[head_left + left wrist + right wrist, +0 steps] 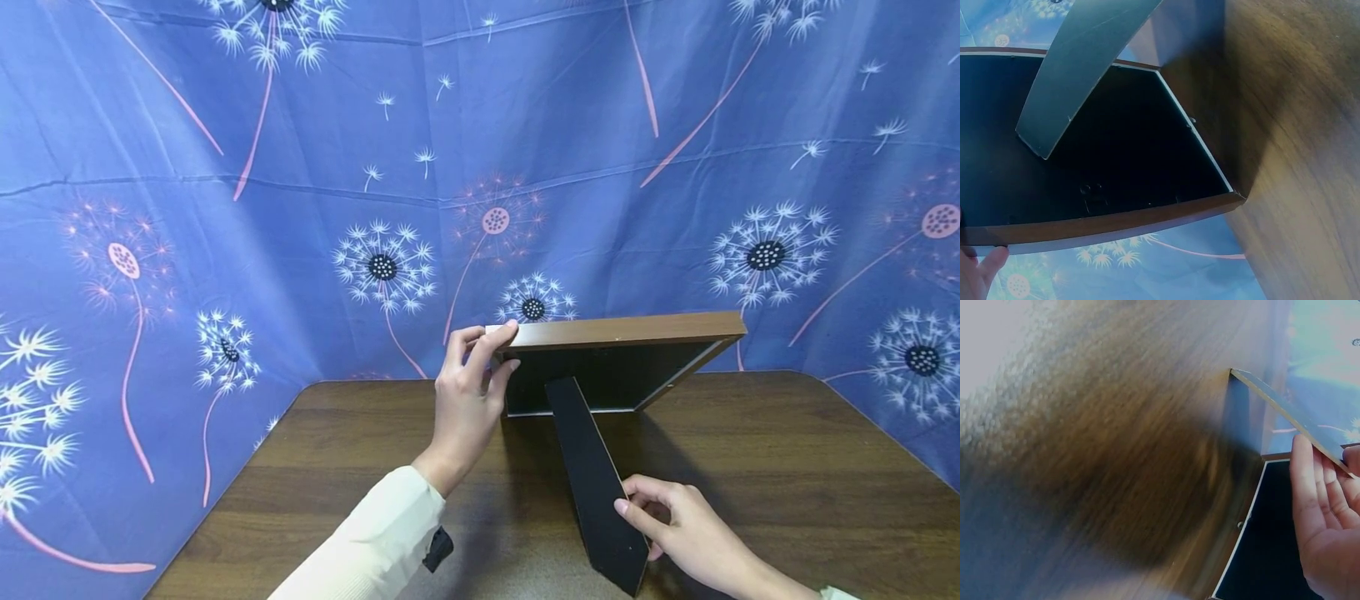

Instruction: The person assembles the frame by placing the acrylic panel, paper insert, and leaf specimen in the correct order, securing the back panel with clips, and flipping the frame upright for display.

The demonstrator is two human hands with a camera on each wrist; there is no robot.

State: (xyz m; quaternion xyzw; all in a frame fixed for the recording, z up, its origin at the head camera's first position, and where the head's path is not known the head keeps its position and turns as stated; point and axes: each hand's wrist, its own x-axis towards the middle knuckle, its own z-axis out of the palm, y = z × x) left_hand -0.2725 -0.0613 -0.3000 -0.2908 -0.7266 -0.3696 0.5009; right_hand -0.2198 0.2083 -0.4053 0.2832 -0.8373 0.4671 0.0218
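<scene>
A wooden picture frame [622, 330] stands tilted on the table, its black back panel [1129, 150] facing me. From that panel a black easel leg [592, 483] slants out toward the near side. My left hand [468, 392] grips the frame's upper left corner, thumb at the back and fingers over the top edge. My right hand [686, 525] pinches the leg near its lower end, with the thumb on its face. In the right wrist view the fingers [1304, 481] lie along the leg's thin edge. The frame's front is hidden from the head view.
The brown wood-grain table [330, 467] carries the frame's shadow. A blue cloth [300, 275] with dandelion prints hangs behind and at both sides. A small black object [438, 548] shows at the left sleeve [375, 533].
</scene>
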